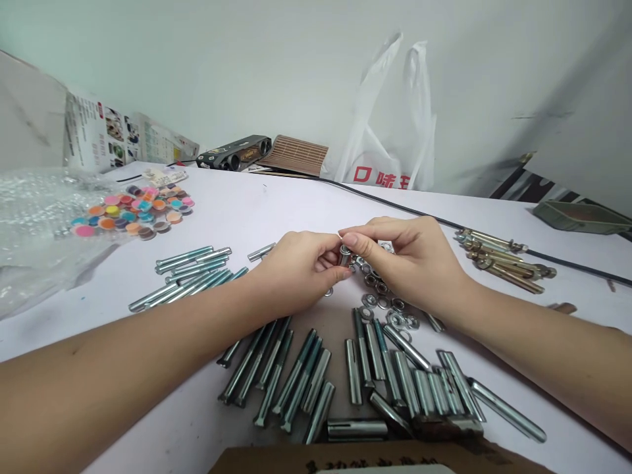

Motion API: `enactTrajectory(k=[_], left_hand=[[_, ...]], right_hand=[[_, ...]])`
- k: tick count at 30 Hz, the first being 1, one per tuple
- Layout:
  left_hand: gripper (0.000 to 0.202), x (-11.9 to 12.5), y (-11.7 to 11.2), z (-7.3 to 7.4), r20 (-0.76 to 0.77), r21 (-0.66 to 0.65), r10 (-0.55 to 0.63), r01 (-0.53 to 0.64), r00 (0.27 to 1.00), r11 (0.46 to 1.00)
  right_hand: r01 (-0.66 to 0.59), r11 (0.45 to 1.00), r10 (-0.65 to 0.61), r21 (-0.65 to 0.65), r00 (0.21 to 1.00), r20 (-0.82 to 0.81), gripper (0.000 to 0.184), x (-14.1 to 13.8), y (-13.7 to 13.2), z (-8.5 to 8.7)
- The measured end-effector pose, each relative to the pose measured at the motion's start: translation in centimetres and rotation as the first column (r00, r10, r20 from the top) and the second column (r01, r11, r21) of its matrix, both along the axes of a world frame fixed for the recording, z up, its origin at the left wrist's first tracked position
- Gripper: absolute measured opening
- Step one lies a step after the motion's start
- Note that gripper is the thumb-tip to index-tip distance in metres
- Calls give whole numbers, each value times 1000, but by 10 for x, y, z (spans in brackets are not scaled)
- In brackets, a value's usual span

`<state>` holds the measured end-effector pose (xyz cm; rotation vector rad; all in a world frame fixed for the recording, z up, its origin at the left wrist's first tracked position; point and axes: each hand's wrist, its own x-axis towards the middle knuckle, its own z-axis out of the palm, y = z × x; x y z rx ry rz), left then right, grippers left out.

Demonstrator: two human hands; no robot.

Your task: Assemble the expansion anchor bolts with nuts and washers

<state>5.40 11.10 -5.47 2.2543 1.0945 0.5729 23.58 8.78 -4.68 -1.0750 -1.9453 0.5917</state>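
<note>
My left hand [301,270] is closed round a short silver metal anchor bolt [344,255], whose upper end shows between the fingertips. At that end my right hand [412,257] pinches with thumb and forefinger; whatever small part lies between them is hidden. Loose nuts and washers [381,288] lie partly under my right hand. Nearer to me are long flared bolts [269,368] and slotted metal sleeves [407,382]. More bolts [192,270] form a group beyond my left forearm.
Yellowish assembled anchor bolts [503,260] lie at the right beside a black cable [395,205]. Coloured discs [133,210] and clear plastic wrap [44,230] are on the left. A white plastic bag [390,131] stands at the back; a cardboard box [276,459] is at the front edge.
</note>
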Motion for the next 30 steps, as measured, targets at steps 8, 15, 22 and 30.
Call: enactTrajectory(k=[8, 15, 22, 30], left_hand=[[15, 0, -2, 2, 49, -100, 24, -19, 999, 995], [19, 0, -2, 1, 57, -83, 66, -62, 996, 995], [19, 1, -1, 0, 55, -74, 71, -67, 996, 995], [22, 1, -2, 0, 35, -76, 75, -72, 997, 994]], right_hand=[[174, 959, -235, 225, 929, 286, 27, 22, 6, 0], [94, 991, -128, 91, 843, 522, 17, 19, 9, -4], [141, 983, -182, 116, 811, 556, 16, 19, 12, -9], [230, 969, -233, 86, 751, 618, 25, 20, 9, -9]])
